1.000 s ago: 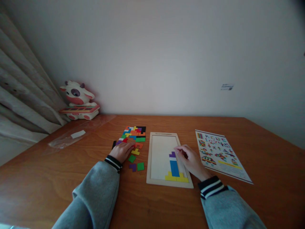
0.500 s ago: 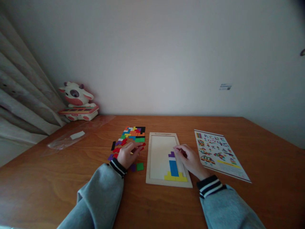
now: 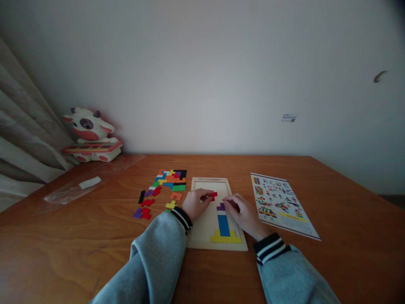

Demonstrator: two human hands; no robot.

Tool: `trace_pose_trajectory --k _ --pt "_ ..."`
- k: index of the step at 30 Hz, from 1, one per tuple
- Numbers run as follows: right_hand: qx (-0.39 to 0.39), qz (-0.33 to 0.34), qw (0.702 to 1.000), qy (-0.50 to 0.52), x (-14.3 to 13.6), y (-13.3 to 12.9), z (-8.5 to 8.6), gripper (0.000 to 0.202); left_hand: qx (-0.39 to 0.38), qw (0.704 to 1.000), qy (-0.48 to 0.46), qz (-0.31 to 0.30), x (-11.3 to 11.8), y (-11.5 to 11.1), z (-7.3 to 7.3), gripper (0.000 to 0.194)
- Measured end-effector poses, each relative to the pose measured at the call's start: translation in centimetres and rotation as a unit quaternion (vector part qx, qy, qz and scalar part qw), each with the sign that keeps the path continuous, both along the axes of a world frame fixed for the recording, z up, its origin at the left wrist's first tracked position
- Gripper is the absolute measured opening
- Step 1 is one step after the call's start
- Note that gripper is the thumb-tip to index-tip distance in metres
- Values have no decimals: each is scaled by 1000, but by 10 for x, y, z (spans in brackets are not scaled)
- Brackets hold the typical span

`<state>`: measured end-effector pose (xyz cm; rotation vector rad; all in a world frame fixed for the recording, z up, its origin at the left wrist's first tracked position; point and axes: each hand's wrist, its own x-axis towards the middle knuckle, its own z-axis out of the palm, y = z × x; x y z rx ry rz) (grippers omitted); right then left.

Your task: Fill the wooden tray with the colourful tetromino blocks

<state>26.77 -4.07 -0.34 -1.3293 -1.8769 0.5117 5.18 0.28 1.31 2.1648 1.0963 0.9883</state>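
Note:
A red puzzle piece (image 3: 214, 196) is pinched between the fingertips of my left hand (image 3: 196, 204), above the left part of the wooden puzzle board (image 3: 202, 236). My right hand (image 3: 243, 214) is over the board's right side, its bent fingers slightly apart with nothing visible between them. Those fingertips are close beside a purple piece (image 3: 220, 207); whether they touch it I cannot tell. Below that piece, a white strip, an upright blue block (image 3: 223, 226) and a yellow base (image 3: 225, 239) form a column in the board.
Left of the board lie several loose coloured pieces (image 3: 147, 202), some grouped in a block (image 3: 171, 177). A printed pattern sheet (image 3: 283, 207) lies to the right. Clear plastic wrapping (image 3: 68, 194) and a cow-shaped toy keyboard (image 3: 91, 135) are at the far left, near a curtain (image 3: 28, 139).
My left hand has moved right from the loose pieces to over the board, carrying the red puzzle piece. My right hand stays near the purple piece. The view has shifted slightly.

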Motion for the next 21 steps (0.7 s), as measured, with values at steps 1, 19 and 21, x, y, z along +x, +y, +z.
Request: trace_pose_trajectory --k 1,19,21 --pt "-1 1 1000 -5 0 0 -1 24 11 1000 25 -1 0 1 -2 23" --pt "10 4 996 -84 -1 1 -3 17 163 975 121 -96 -4 -2 -15 17" --pt "13 4 996 -86 -1 1 -2 17 162 975 118 -96 -4 -2 -16 17"
